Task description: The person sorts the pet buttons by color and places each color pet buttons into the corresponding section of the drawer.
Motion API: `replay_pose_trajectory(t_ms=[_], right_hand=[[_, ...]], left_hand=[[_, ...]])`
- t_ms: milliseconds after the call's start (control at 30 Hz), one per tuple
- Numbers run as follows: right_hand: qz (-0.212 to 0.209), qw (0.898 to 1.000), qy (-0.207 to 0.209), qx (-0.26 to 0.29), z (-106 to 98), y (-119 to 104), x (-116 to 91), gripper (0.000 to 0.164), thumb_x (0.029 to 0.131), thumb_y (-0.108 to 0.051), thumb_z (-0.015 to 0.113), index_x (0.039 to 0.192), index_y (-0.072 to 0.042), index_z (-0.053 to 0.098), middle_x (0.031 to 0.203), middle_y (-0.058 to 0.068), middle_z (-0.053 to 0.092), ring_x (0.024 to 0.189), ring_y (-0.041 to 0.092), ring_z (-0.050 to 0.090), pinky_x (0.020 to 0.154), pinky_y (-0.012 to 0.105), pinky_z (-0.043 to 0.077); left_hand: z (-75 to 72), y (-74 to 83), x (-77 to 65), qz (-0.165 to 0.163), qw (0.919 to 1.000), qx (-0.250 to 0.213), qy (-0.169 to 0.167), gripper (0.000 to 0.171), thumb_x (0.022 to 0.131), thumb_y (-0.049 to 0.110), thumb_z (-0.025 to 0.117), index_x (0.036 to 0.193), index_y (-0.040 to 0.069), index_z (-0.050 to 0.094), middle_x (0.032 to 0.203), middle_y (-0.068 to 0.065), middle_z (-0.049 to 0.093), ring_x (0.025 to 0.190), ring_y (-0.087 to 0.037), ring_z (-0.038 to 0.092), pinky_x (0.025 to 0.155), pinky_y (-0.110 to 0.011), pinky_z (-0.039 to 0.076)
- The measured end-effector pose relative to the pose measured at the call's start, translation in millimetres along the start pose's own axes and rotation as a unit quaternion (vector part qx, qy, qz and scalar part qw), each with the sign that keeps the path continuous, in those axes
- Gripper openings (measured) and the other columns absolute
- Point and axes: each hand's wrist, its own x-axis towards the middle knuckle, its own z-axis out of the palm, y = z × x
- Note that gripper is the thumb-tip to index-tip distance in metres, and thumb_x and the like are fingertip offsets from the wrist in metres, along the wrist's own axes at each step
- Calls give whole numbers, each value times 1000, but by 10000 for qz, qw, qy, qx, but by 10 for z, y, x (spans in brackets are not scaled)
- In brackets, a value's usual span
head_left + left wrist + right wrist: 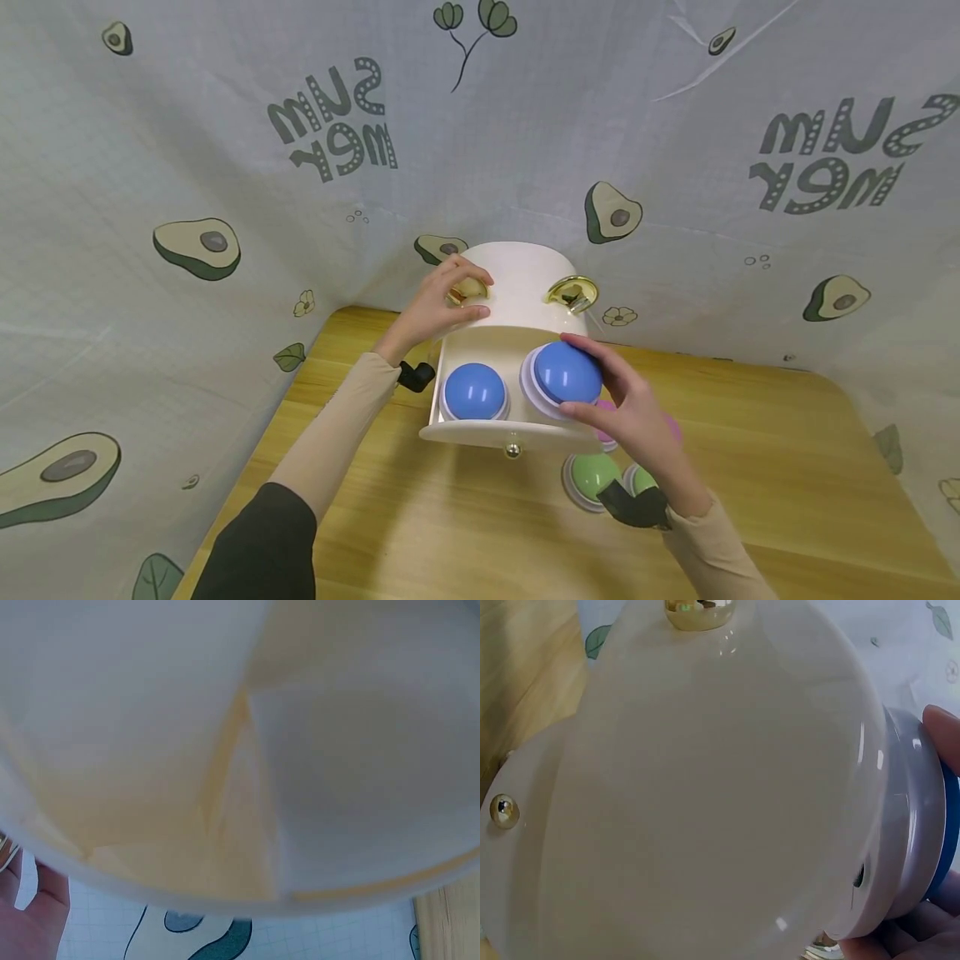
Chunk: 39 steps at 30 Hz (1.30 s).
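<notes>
A white drawer box (517,279) with two gold ear-like knobs stands at the back of the table, its drawer (468,433) pulled out. My left hand (442,304) grips the box around the left gold knob (468,290), thumb on the near side. In the drawer's left part lies a blue dome push button (475,392) with a white base. My right hand (626,408) holds a second blue dome button (567,372), tilted over the drawer's right part. That button's pale base (915,817) shows in the right wrist view; contact with the drawer is unclear.
Right of the drawer lie two green dome buttons, one (595,475) beside the other (643,480), partly behind my right wrist. Pink buttons (606,421) show behind my right hand. A patterned cloth (480,167) hangs behind the wooden table (405,517).
</notes>
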Motion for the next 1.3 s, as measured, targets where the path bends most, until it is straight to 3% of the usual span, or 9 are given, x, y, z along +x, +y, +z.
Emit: replay_pose_trajectory(t_ms=[433, 900, 1067, 1300], right_hand=[[176, 9998, -86, 49, 130, 183, 47, 69, 76, 5, 76, 138, -5, 47, 142, 9, 44, 127, 17, 42, 103, 19, 31], [387, 9990, -204, -49, 151, 250, 50, 70, 77, 0, 77, 139, -6, 46, 143, 9, 43, 130, 28, 38, 103, 17, 29], [292, 9993, -229, 0, 146, 262, 49, 68, 78, 1, 75, 139, -4, 45, 143, 12, 43, 130, 27, 38, 104, 17, 28], [-208, 9997, -131, 11, 126, 287, 73, 63, 78, 12, 69, 135, 4, 45, 138, 20, 45, 131, 21, 39, 108, 20, 23]], left_hand=[[8, -21, 3, 51, 10000, -2, 23, 32, 81, 17, 76, 110, 8, 64, 107, -1, 51, 105, -18, 47, 86, -38, 41], [7, -27, 7, -30, 9999, 114, 14, 32, 82, 20, 76, 110, 11, 64, 107, 2, 51, 105, -16, 46, 88, -38, 39], [11, -27, 7, 24, 10000, 51, 34, 32, 82, 19, 76, 110, 10, 64, 107, 1, 51, 105, -16, 46, 88, -39, 39], [17, -29, 2, 39, 10000, -9, 52, 32, 82, 18, 76, 110, 10, 64, 106, 1, 50, 104, -17, 46, 86, -38, 40]])
